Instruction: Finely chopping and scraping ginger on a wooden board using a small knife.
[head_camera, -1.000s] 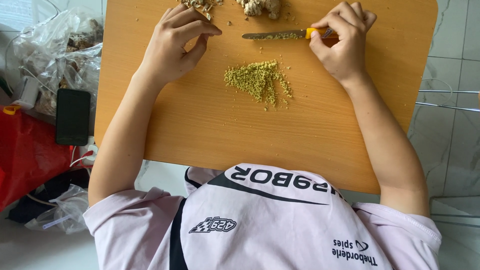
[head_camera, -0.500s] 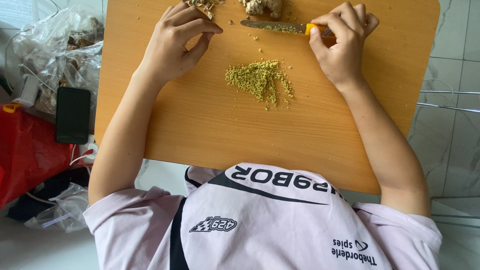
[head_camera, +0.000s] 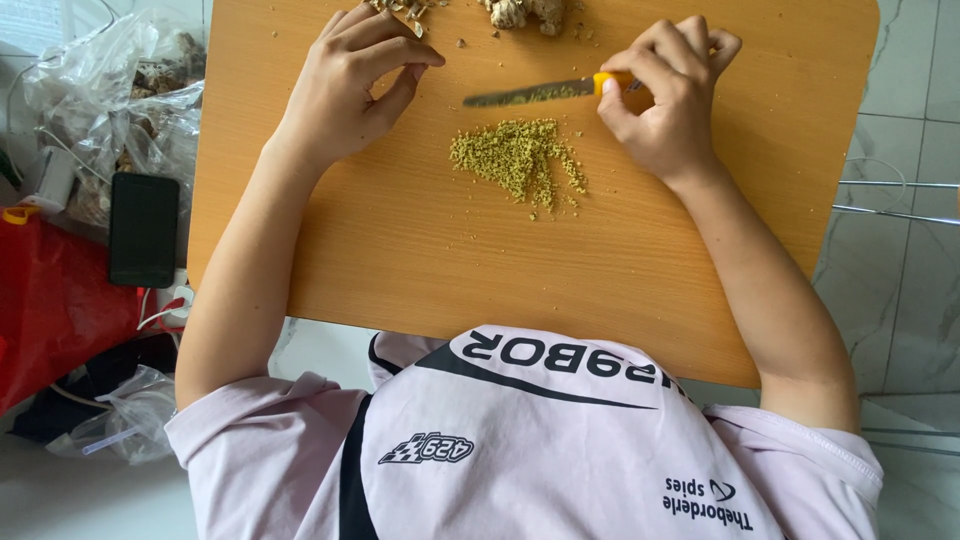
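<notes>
A heap of finely minced yellow-green ginger (head_camera: 515, 155) lies in the middle of a wooden cutting board (head_camera: 450, 270). My right hand (head_camera: 665, 100) grips the yellow handle of a small knife (head_camera: 525, 94). Its blade points left just above the heap and has mince stuck to it. My left hand (head_camera: 350, 85) rests on the board to the left with its fingers curled together, and nothing shows inside it. At the board's far edge sit a knobbly ginger piece (head_camera: 520, 12) and some peel scraps (head_camera: 405, 8), just beyond my left fingertips.
A black phone (head_camera: 143, 228) lies left of the board beside a clear plastic bag (head_camera: 110, 90) of roots. A red bag (head_camera: 50, 300) sits lower left. Pale tiled floor (head_camera: 910, 250) and thin metal rods are at the right.
The knife lifted toward the ginger piece, then came back down closer to the minced heap. My left hand stayed in place.
</notes>
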